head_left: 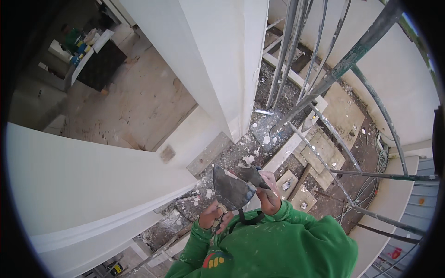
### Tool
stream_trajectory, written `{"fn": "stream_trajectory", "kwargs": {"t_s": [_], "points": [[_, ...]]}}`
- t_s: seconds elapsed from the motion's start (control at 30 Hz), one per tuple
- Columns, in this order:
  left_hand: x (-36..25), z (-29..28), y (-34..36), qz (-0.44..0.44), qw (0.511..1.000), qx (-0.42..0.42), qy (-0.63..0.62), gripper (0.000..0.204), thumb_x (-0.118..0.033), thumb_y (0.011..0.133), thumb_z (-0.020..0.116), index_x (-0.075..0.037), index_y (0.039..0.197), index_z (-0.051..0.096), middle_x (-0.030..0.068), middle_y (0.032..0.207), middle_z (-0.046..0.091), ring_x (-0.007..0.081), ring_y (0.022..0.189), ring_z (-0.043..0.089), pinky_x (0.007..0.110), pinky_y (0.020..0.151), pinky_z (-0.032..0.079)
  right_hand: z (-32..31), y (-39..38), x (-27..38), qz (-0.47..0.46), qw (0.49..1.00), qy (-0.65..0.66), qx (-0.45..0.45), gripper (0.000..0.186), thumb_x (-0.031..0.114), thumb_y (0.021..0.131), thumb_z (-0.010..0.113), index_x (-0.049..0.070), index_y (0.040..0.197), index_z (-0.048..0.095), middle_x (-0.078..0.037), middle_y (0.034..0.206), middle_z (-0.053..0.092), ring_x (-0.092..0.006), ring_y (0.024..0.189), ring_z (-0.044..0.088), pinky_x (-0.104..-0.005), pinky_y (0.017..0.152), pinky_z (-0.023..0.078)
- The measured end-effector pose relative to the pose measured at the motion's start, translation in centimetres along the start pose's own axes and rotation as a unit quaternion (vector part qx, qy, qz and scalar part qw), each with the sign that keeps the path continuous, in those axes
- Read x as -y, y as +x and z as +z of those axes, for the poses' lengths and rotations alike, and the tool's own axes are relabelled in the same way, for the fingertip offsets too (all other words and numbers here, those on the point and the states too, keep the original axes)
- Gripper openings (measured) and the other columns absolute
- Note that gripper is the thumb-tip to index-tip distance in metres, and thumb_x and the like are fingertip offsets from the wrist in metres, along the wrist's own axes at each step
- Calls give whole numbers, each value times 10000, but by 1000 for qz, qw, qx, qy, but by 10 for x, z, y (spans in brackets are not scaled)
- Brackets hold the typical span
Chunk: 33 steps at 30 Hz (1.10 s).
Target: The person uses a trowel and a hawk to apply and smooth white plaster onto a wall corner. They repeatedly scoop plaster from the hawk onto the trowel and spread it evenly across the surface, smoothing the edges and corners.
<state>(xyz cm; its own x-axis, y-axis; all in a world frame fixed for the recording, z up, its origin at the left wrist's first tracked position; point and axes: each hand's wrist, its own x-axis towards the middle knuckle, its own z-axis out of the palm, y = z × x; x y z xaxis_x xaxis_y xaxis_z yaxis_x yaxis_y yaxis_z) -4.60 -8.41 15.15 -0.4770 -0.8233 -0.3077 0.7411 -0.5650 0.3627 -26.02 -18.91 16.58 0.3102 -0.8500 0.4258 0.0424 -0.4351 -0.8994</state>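
Observation:
My left hand (216, 216) is closed round the handle of a putty knife with a broad, dark metal blade (233, 189). Pale smears of filler mark the far edge of that blade. My right hand (270, 195) is closed on a second putty knife (253, 175), whose dark blade lies partly behind the first. Its handle is hidden by my fingers. The two blades meet or overlap in front of my chest; I cannot tell whether they touch. Both arms wear green sleeves (296, 217) spotted with white.
White wall panels (218, 51) rise ahead and to the left (92, 176). Steel scaffold poles (343, 67) slant across the right. Rubble and white lumps (249, 159) litter the floor below, with boards (324, 148) and a coiled cable (382, 160). Through an opening, a person (72, 38) stands by a table (95, 53).

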Motion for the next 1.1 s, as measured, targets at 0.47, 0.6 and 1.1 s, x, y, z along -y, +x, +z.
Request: {"fn": "stream_trajectory", "kwargs": {"t_s": [0.47,0.6,1.1], "points": [[-59,68,-55,220,809,-200,506,301,-210,997,473,39,1161,438,35,662,537,85,441,484,262,416,405,4,53,63,-319,827,-445,125,413,134,778,634,146,1191,652,-7,1126,593,-211,1082,574,-640,1048,284],[-11,47,-51,174,622,-208,735,514,-354,999,466,108,1224,438,269,1018,609,354,892,633,445,779,495,31,60,55,-388,824,-394,126,282,135,769,660,168,1047,692,31,1051,600,-177,1053,598,-637,1055,247],[62,-46,-126,121,775,-483,389,739,-382,961,528,167,1366,242,66,677,529,135,495,533,299,423,459,-129,-40,-197,70,871,-435,217,323,55,818,609,66,1139,642,-202,1020,628,-386,884,622,-468,765,506]]}}
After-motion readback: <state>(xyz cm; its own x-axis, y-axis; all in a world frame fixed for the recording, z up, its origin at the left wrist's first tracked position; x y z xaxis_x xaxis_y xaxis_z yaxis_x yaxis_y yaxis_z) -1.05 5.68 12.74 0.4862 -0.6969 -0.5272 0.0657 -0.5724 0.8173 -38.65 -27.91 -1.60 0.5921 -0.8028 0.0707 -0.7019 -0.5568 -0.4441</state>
